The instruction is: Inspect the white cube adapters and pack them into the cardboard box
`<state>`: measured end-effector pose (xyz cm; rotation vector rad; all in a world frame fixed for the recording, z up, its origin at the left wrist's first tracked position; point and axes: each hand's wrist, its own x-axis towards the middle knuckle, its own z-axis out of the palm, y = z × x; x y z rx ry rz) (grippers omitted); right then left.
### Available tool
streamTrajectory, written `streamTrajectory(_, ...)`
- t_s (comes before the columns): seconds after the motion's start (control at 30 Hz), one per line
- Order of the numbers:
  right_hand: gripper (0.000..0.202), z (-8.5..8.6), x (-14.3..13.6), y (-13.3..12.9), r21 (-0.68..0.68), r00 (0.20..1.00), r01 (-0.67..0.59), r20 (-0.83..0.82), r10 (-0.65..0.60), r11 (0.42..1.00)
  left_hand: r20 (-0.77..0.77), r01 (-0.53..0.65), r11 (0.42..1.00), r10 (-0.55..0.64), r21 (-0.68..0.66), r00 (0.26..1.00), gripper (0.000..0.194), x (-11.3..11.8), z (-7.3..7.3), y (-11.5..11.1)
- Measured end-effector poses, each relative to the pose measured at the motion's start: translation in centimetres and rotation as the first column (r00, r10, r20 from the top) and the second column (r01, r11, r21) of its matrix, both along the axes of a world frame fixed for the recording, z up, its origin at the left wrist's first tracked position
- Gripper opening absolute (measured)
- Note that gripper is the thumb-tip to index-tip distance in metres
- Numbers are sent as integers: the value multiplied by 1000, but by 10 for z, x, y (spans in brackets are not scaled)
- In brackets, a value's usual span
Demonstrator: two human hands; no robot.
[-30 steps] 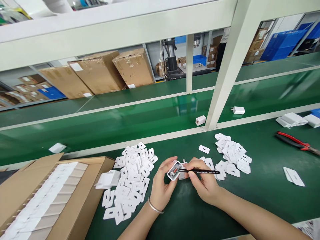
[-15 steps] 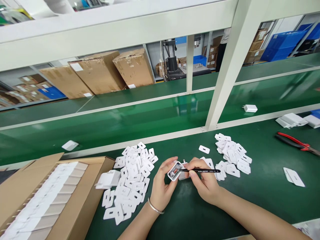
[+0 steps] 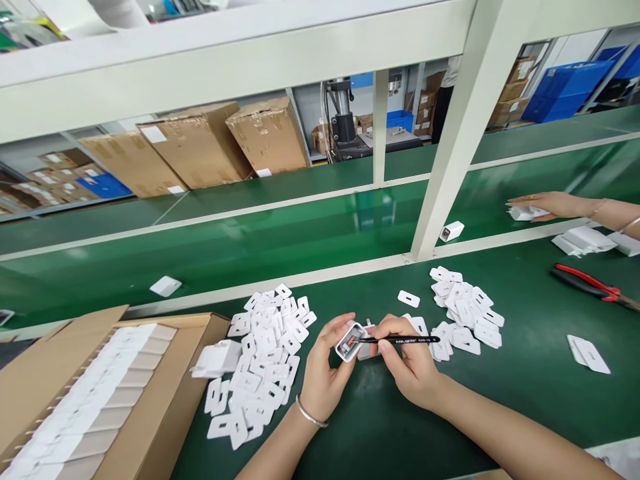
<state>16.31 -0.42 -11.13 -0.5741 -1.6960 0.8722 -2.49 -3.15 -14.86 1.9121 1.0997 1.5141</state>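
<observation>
My left hand (image 3: 327,370) is closed around a white charger housing (image 3: 345,352), its open end tilted up to show an orange and grey part inside. My right hand (image 3: 411,365) grips black tweezers (image 3: 407,340), whose tips reach into that open end. Behind the fingers of my right hand, another white piece with a small prong (image 3: 367,350) is partly hidden; I cannot tell whether it is touched. To the left lies a large pile of white flat cover plates (image 3: 267,360) with slots, and a smaller pile of plates (image 3: 463,310) lies to the right.
A cardboard box (image 3: 170,393) of white chargers stands at left, a loose charger (image 3: 217,359) beside it. Pliers (image 3: 595,287) lie at right. Beyond a metal post (image 3: 450,140), a co-worker's hand (image 3: 560,203) touches white pieces on the green belt (image 3: 300,233). Another housing (image 3: 453,231) lies there.
A co-worker's hand has come in from the right over the belt. The white piece on the belt at left has shifted right, and an open housing now shows beside the post. My hands look unmoved.
</observation>
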Motion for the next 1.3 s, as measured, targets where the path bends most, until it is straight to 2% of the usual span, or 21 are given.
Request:
streamTrajectory(0.2,14,-2,0,0,-33,1000,-13,-22,12,999,3,6,1000,-6,2,1000,45,0,-1,0)
streamTrajectory(0.93,12,1,0,2,-15,1000,-5,-6,5,1000,-15,-3,1000,3,5,1000,44,-1,-3,2)
streamTrajectory(1.3,11,0,1,1,-71,1000,-17,-5,17,997,-18,-6,1000,6,-3,1000,44,-1,-2,2)
